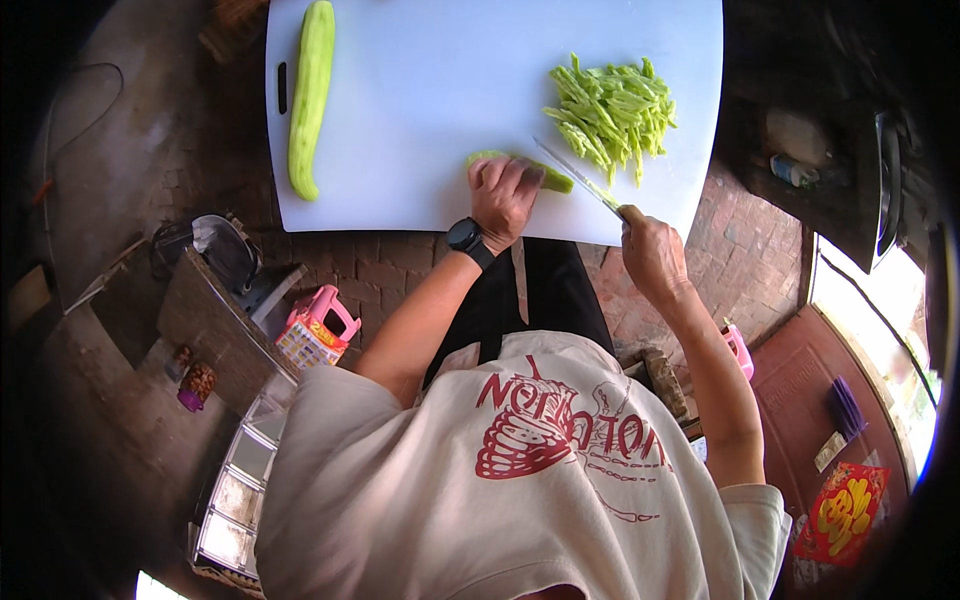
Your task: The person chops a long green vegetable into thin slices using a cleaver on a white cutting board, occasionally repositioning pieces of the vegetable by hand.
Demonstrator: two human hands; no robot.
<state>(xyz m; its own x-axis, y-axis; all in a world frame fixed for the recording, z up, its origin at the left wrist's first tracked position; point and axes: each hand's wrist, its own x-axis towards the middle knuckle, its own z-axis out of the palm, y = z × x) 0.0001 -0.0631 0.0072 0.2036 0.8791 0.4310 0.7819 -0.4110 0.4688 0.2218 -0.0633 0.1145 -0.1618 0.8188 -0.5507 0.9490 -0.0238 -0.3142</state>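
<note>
On a white plastic cutting board (420, 112), my left hand (508, 193) presses down on a piece of peeled green gourd (556, 181), its fingers curled over most of it. A knife (574, 174) is held by its handle in my right hand (651, 247), the blade slanting up and left just right of the piece. Beside the blade lies a thin green slice (606, 196). A heap of pale green strips (619, 112) sits on the board's right part. Along the left edge lies a long, whole peeled gourd (311, 101), near the handle slot.
A pink stool (341, 307) stands on the brick floor at lower left, near a wooden table (217, 322) and a jar with a purple lid (197, 386). Dark furniture with a bottle (793, 171) is at right. A reddish door panel (795, 382) stands lower right.
</note>
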